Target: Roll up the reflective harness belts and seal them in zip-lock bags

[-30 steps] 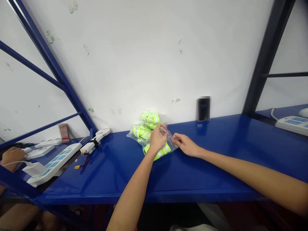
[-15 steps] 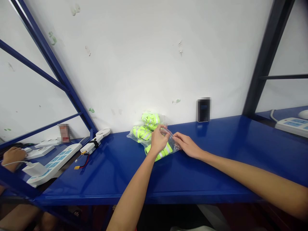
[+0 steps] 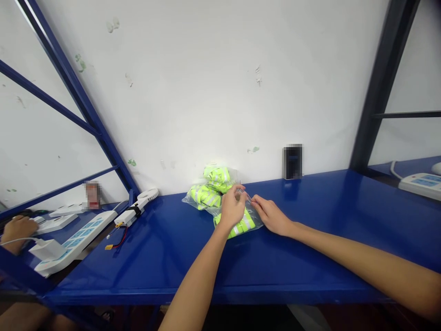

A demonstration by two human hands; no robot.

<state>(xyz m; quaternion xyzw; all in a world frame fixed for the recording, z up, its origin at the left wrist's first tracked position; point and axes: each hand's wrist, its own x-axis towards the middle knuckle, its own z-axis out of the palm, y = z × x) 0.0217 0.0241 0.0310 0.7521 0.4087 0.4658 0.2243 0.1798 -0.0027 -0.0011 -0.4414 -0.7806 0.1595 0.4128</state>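
A clear plastic bag (image 3: 246, 224) holding a folded fluorescent yellow-green item with silver-grey stripes lies on the blue table. My left hand (image 3: 234, 206) pinches its upper edge, thumb and fingers curled together. Close on the right, my right hand (image 3: 271, 215) grips the same edge near the bag's corner, fingers closed. Just behind and to the left, touching or nearly so, are two more clear bags of the same yellow-green striped stuff: a left bag (image 3: 204, 196) and a rear bag (image 3: 217, 174) against the wall.
A small white fan (image 3: 146, 196) and a white device with yellow-ended wires (image 3: 126, 216) lie left. Beyond the frame are a power strip (image 3: 77, 243) and another person's hand (image 3: 19, 232). A dark box (image 3: 292, 162) stands at the wall; another power strip (image 3: 422, 185) is far right.
Both hands have shifted slightly right and nearer to me along with the front bag, which now sits a little apart from the others. The view has tilted slightly.
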